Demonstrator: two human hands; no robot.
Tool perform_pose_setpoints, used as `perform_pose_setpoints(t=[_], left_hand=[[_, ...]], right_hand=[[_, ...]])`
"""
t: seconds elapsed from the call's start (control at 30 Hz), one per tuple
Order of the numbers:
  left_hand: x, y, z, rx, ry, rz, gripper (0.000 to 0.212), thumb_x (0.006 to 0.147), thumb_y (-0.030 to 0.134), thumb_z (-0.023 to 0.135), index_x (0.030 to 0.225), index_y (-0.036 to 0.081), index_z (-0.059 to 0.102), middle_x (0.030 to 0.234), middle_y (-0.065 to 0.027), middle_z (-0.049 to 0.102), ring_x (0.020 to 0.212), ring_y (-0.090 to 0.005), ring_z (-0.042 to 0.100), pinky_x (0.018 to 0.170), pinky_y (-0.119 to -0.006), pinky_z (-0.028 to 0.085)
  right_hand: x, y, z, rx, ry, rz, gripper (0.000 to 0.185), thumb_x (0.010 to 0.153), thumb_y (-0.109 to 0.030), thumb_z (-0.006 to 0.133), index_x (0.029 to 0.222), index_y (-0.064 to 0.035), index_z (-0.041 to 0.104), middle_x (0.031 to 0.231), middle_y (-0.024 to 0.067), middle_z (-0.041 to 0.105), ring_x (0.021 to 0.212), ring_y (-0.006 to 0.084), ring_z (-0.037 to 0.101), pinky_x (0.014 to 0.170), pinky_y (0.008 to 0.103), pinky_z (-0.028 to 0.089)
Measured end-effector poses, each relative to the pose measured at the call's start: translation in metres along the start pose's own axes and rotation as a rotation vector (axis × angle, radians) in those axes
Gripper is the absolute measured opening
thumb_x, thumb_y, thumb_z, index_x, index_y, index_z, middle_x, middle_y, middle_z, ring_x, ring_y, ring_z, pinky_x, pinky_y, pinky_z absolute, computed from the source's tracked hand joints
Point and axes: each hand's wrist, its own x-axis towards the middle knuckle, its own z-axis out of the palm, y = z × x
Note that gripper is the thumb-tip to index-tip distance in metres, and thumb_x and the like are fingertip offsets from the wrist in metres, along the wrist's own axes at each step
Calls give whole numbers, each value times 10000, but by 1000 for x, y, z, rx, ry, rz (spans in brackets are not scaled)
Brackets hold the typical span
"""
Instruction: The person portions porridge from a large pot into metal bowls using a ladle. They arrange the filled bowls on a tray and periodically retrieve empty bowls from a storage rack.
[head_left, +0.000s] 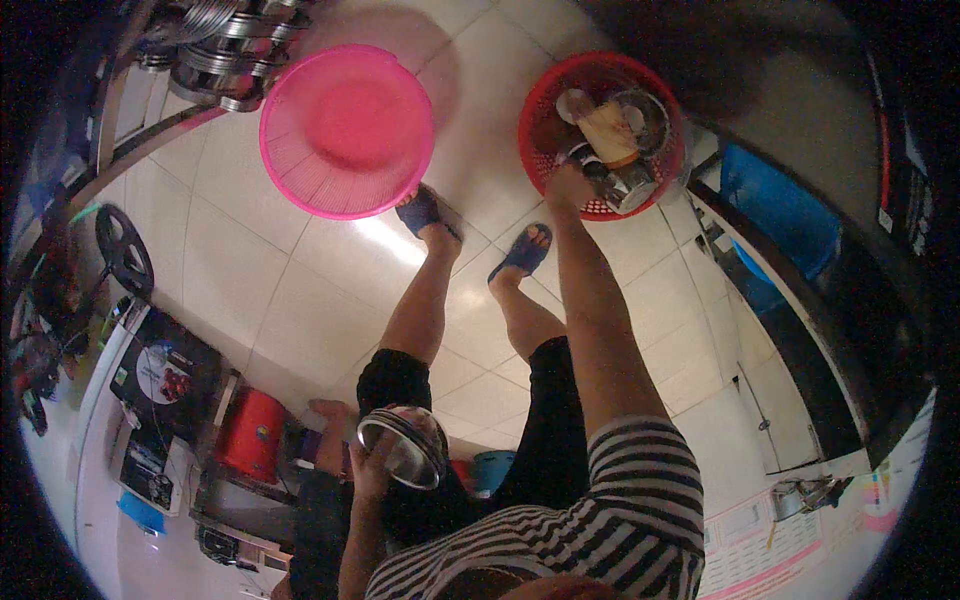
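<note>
My left hand (372, 463) grips the rim of a few nested metal bowls (405, 448), which are tilted on their side near my lap. My right arm is stretched out to a red plastic basket (531, 161) on the floor. My right hand (570, 189) is inside it, beside a dark container with a pale band (589, 161); its fingertips are hidden, so I cannot tell whether it grips anything. A jar with yellowish contents (609, 135), a clear round vessel (656, 124) and a shiny metal item (631, 189) also lie in the basket.
A pink plastic basket (346, 135) stands on the tiled floor (315, 285). Metal cookware (225, 60) is stacked at the upper left. Blue plastic tubs (780, 210) sit at the right. Another person's leg (330, 439) and a red bucket (251, 435) are at the left.
</note>
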Motion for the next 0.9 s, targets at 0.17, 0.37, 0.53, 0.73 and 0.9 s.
perform_pose_setpoints(t=[0.17,0.37,0.53,0.73,0.9], left_hand=[[-31,-12,-18,4,40,-48,318,777,73,574,1081,-10,537,1011,-84,590,938,-172,551,844,-303,416],[-28,-24,-19,-77,0,-32,297,791,56,557,1078,-18,535,1022,-84,584,933,-175,552,843,-298,416],[-32,-7,-5,-41,27,-11,255,800,45,543,1047,-16,552,996,-81,593,917,-163,555,821,-286,424],[-34,-25,-12,-47,76,-71,233,800,84,564,1014,-9,571,952,-63,604,883,-139,556,778,-275,434],[-30,-29,-6,66,2,-58,229,797,112,583,995,-2,579,927,-47,604,847,-134,557,756,-275,440]], right_hand=[[11,45,10,207,225,-4,285,786,-327,552,818,-49,604,818,145,634,787,290,621,673,393,483],[28,73,25,1574,244,90,495,768,-383,632,976,57,539,994,204,579,974,288,542,807,361,419],[12,4,-2,691,190,460,615,705,-256,714,1118,89,417,1157,234,480,1041,319,493,866,388,402],[-5,0,-15,1739,124,503,617,695,-186,715,1199,-50,386,1148,129,485,1027,284,492,796,355,459],[-28,63,-26,2068,-204,319,437,763,-122,641,1155,-106,449,1102,54,508,953,198,512,699,283,489]])
